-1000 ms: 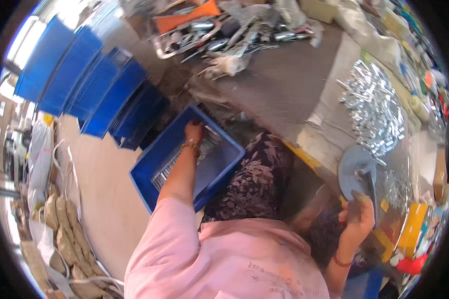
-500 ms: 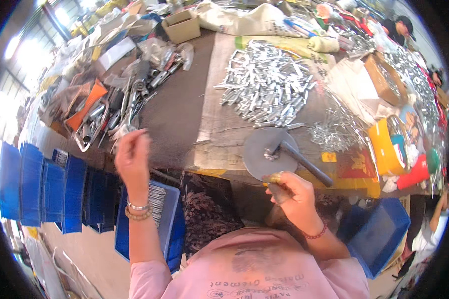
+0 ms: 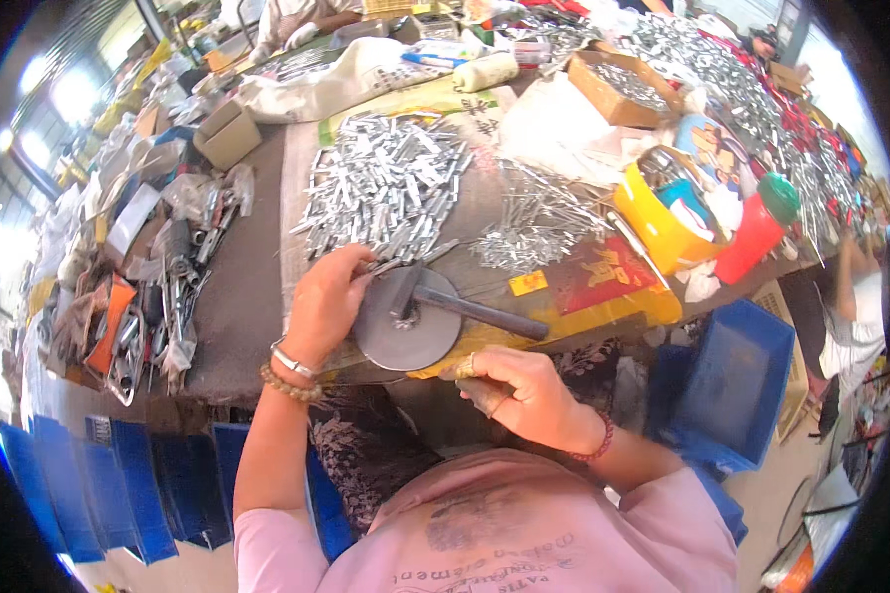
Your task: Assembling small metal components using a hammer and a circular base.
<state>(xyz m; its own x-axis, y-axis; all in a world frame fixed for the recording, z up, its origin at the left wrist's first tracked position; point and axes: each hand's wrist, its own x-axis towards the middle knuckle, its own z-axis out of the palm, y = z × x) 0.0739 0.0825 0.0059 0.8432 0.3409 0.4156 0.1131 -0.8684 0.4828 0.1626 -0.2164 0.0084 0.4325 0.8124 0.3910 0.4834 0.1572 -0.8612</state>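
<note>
My left hand [image 3: 326, 301] is at the near edge of a pile of silvery metal pieces [image 3: 391, 188], its fingertips by the lowest ones and a gap between thumb and fingers. Just right of it lies a round grey metal plate [image 3: 405, 341], with a hammer [image 3: 480, 314] resting across it, handle pointing right. My right hand [image 3: 529, 395] is closed in front of the table edge, below the plate. Yellow wrapping shows on its fingers. Something dark and brownish is in its grip, too hidden to name.
Thin metal pins [image 3: 534, 227] lie in a heap right of the pile. Beyond stand a yellow container [image 3: 663, 222], a red bottle [image 3: 747, 237] and a cardboard box [image 3: 613, 94]. Metal tubes and scraps [image 3: 168, 287] cover the left side. Blue bins [image 3: 732, 385] flank me below the table.
My left hand has moved from the left, above a blue bin of metal pieces, to the pile's near edge. My view has turned right. My right hand stays closed near the plate.
</note>
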